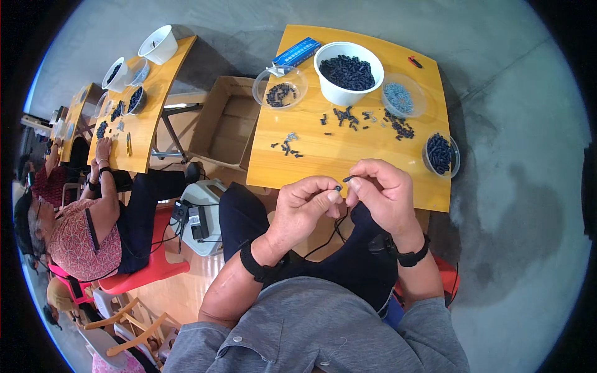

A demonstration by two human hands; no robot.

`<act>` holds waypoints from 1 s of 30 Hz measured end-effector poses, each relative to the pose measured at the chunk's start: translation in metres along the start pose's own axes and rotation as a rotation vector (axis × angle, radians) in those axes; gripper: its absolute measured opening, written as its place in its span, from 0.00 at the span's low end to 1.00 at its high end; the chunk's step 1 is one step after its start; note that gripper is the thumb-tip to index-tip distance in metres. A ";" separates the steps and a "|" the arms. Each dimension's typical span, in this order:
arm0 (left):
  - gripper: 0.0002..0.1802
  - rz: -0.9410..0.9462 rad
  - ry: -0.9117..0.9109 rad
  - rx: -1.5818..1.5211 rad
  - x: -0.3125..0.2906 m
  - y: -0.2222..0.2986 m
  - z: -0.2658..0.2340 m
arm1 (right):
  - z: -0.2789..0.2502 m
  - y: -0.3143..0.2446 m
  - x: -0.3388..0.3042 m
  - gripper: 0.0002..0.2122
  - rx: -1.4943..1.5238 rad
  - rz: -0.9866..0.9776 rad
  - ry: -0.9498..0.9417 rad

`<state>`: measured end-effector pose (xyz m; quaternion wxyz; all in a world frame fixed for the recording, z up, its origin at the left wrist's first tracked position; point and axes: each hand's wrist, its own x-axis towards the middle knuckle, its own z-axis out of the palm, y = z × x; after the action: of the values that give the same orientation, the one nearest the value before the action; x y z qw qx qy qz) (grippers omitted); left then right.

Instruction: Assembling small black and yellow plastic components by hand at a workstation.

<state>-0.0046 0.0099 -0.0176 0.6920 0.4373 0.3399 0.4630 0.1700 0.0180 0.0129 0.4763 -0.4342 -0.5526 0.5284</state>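
Over the front edge of the wooden table, my left hand [311,202] pinches a small black plastic piece [337,188] between thumb and fingers. Close beside it, my right hand [385,193] pinches another small dark piece [348,179], with a narrow gap between the two. Scattered on the table beyond my hands lie loose black pieces [346,117], and more of them [403,127] sit toward the right. A smaller group of black and silvery parts [288,147] lies at the left. What exactly the tiny pieces are, I cannot make out.
On the table [298,171] stand a white bucket [329,93] of black pieces, clear tubs [260,99], a tub of silvery parts [398,94] and a tub of black pieces [439,153]. A blue box [297,53] lies behind. An open carton [217,133] and a seated co-worker [84,239] are left.
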 end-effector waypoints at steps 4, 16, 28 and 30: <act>0.06 -0.013 -0.008 0.022 -0.001 0.002 0.000 | -0.002 0.000 -0.001 0.04 -0.020 -0.043 -0.070; 0.06 -0.015 -0.019 -0.003 -0.003 0.005 0.001 | 0.003 -0.008 -0.001 0.04 -0.173 -0.186 -0.081; 0.06 -0.013 -0.025 0.042 0.000 0.005 -0.001 | 0.004 -0.009 0.003 0.05 -0.345 -0.286 -0.068; 0.06 -0.035 -0.019 0.047 0.001 0.006 0.000 | 0.004 -0.013 0.004 0.05 -0.378 -0.290 -0.081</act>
<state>-0.0066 0.0116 -0.0126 0.6927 0.4521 0.3516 0.4384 0.1658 0.0204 0.0262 0.4347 -0.4101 -0.7171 0.3586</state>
